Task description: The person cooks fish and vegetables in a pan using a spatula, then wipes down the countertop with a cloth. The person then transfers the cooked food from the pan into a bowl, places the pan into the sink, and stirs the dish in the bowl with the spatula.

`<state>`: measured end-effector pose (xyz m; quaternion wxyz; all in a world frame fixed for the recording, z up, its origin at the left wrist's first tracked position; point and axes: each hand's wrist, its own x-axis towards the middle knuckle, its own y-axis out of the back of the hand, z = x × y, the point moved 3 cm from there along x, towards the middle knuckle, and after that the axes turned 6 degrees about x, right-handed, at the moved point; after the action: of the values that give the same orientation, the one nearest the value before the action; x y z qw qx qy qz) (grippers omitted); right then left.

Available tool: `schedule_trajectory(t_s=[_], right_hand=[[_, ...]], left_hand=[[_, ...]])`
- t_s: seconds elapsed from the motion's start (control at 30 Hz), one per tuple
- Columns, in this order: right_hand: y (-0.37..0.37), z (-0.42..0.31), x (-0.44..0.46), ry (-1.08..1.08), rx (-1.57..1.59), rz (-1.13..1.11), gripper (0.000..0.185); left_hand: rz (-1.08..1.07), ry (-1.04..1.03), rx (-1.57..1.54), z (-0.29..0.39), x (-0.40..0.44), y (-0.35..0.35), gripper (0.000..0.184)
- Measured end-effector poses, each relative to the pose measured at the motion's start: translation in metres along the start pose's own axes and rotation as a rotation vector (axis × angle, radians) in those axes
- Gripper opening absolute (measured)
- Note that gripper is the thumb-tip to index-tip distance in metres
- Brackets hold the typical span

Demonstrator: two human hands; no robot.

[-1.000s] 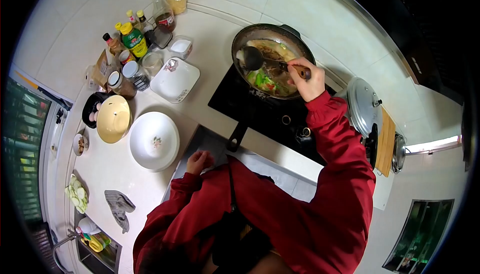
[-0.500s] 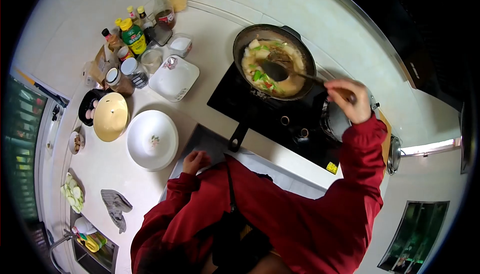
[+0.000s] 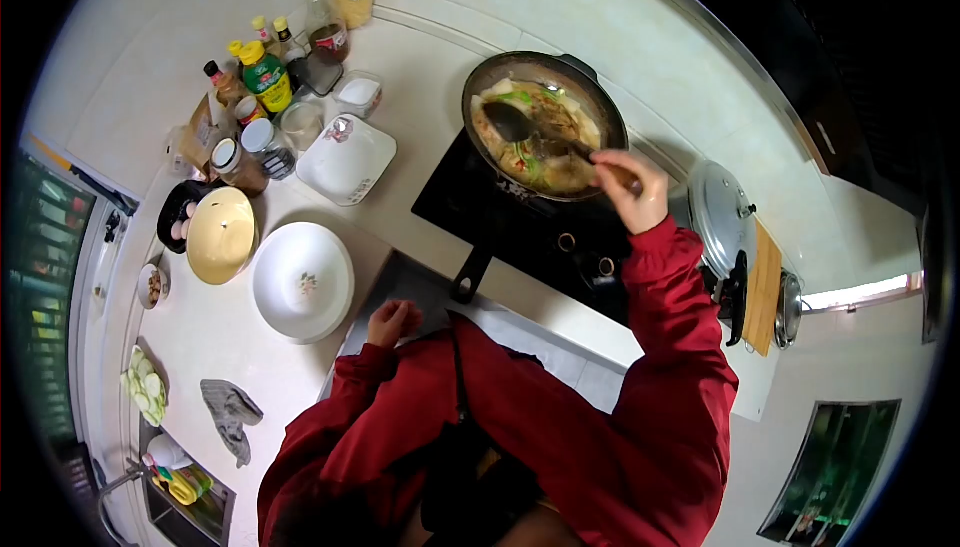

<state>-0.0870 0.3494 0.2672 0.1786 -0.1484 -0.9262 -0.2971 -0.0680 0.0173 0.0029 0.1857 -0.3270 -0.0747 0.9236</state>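
Observation:
My right hand (image 3: 636,190) is wrapped round the wooden handle of a dark ladle (image 3: 508,121). The ladle's bowl dips into the food at the left part of the wok (image 3: 612,132), among broth, pale pieces and green and red bits. The wok sits on the black stove (image 3: 520,232), its long handle pointing toward me. Near my body, past the counter's front edge, my left hand (image 3: 394,322) is held with curled fingers and nothing visible in it.
Left of the stove are a square dish (image 3: 347,160), a white bowl (image 3: 302,282), a yellow bowl (image 3: 221,235), bottles (image 3: 266,77) and a grey cloth (image 3: 231,417). At right stand a pressure cooker (image 3: 722,217) and a wooden board (image 3: 764,287).
My right hand swung out to the right with the ladle, then came back left over the wok's right rim. The ladle's bowl is again at the wok's left. My left hand has barely moved.

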Motion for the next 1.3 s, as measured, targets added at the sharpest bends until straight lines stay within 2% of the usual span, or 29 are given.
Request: schedule_trajectory(t_s=[0.03,0.1,0.17,0.27,0.37,0.43,0.53,0.57,0.63,0.83,0.9,1.03,1.07,1.2,1.23,1.3], right_hand=[[0.004,0.004,0.007,-0.045,0.094,0.053,0.012],[0.013,0.008,0.023,0.141,-0.075,0.059,0.012],[0.015,0.01,0.034,0.211,-0.229,0.01,0.014],[0.01,0.028,0.046,0.285,-0.293,-0.061,0.017],[0.011,0.072,0.055,0.361,-0.399,-0.159,0.018],[0.007,0.069,0.051,0.381,-0.391,-0.183,0.018],[0.006,0.065,0.04,0.311,-0.365,-0.386,0.02],[0.01,0.063,0.04,0.307,-0.367,-0.387,0.02],[0.011,0.053,0.039,0.427,-0.499,-0.553,0.025],[0.012,0.033,0.033,0.504,-0.523,-0.604,0.034],[0.008,0.029,0.023,0.612,-0.535,-0.715,0.036],[0.014,0.026,0.003,0.537,-0.573,-0.758,0.036],[0.016,0.023,0.0,0.533,-0.577,-0.755,0.036],[0.037,0.005,0.003,0.303,-0.388,-0.324,0.016],[0.04,0.007,0.003,0.298,-0.39,-0.321,0.016],[0.056,0.012,0.005,0.289,-0.413,-0.064,0.017]], left_hand=[[0.002,0.0,0.0,0.002,-0.003,0.0,0.021],[0.014,-0.001,-0.008,-0.001,-0.006,0.004,0.021],[0.025,-0.015,-0.062,-0.01,-0.005,0.01,0.021],[0.042,-0.02,-0.071,-0.007,-0.01,0.013,0.021],[0.086,0.0,-0.083,-0.001,-0.014,0.012,0.021],[0.093,-0.003,-0.098,-0.002,-0.015,0.013,0.021],[0.096,0.0,-0.102,-0.004,-0.017,0.014,0.022],[0.092,-0.001,-0.091,-0.003,-0.016,0.013,0.022],[0.082,-0.009,-0.085,-0.002,-0.014,0.011,0.022],[0.07,-0.004,-0.039,0.0,-0.009,0.005,0.022],[0.04,-0.01,-0.038,-0.003,-0.004,0.005,0.021],[0.036,0.006,-0.046,-0.005,-0.001,0.005,0.021],[0.031,0.001,-0.043,-0.004,-0.001,0.004,0.021],[0.024,0.006,-0.019,0.001,-0.002,0.001,0.02],[0.03,0.008,-0.011,0.002,-0.003,-0.001,0.02],[0.034,0.011,-0.002,0.002,-0.004,-0.002,0.02]])
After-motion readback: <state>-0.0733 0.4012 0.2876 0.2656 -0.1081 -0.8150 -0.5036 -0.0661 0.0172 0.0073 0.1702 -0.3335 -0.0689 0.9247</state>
